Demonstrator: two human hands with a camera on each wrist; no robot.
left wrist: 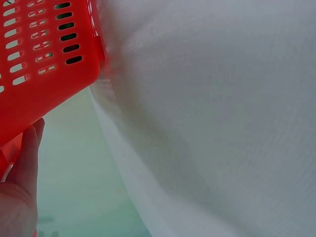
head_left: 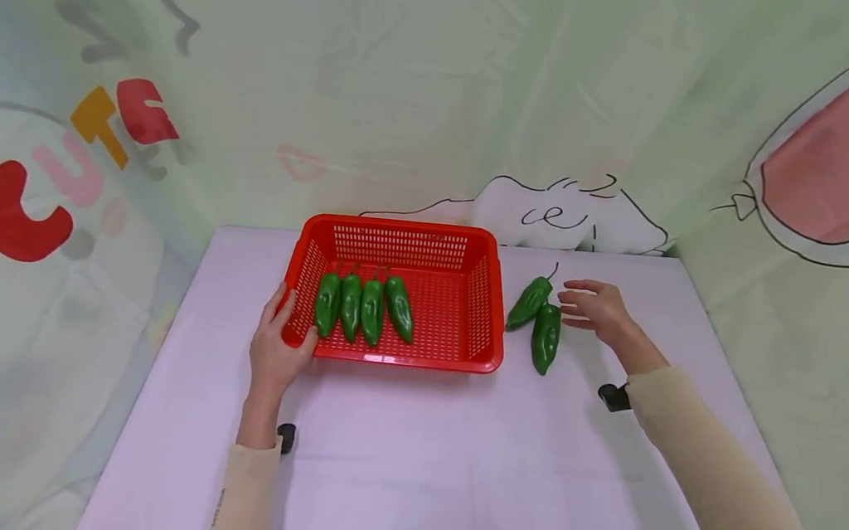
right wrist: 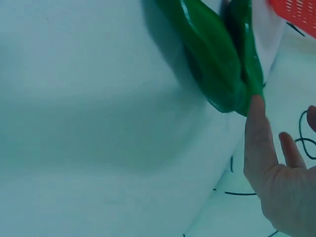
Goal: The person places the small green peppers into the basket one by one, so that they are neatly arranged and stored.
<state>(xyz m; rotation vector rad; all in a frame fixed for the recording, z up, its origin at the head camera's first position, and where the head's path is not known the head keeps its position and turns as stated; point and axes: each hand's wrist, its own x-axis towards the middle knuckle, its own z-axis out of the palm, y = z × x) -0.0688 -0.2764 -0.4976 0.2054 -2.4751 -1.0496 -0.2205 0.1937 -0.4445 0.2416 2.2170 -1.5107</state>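
A red plastic basket (head_left: 402, 356) stands at the back of the table, with several green peppers (head_left: 372, 311) side by side in its left half. My left hand (head_left: 277, 349) holds its front left corner, thumb over the front rim and fingers along the left side. In the left wrist view that hand (left wrist: 22, 182) is at the rim of the slotted wall. To the right of the basket lie two more green peppers, one slanted (head_left: 529, 303) and one nearer the front (head_left: 545, 339). My right hand (head_left: 595, 305) hovers beside them, fingers extended and apart, holding nothing.
A pale cloth covers the table (head_left: 409, 463). Behind it hangs a light green backdrop (head_left: 406, 114) with printed letters and drawings. Small black devices sit at the left wrist (head_left: 286, 438) and right wrist (head_left: 614, 397).
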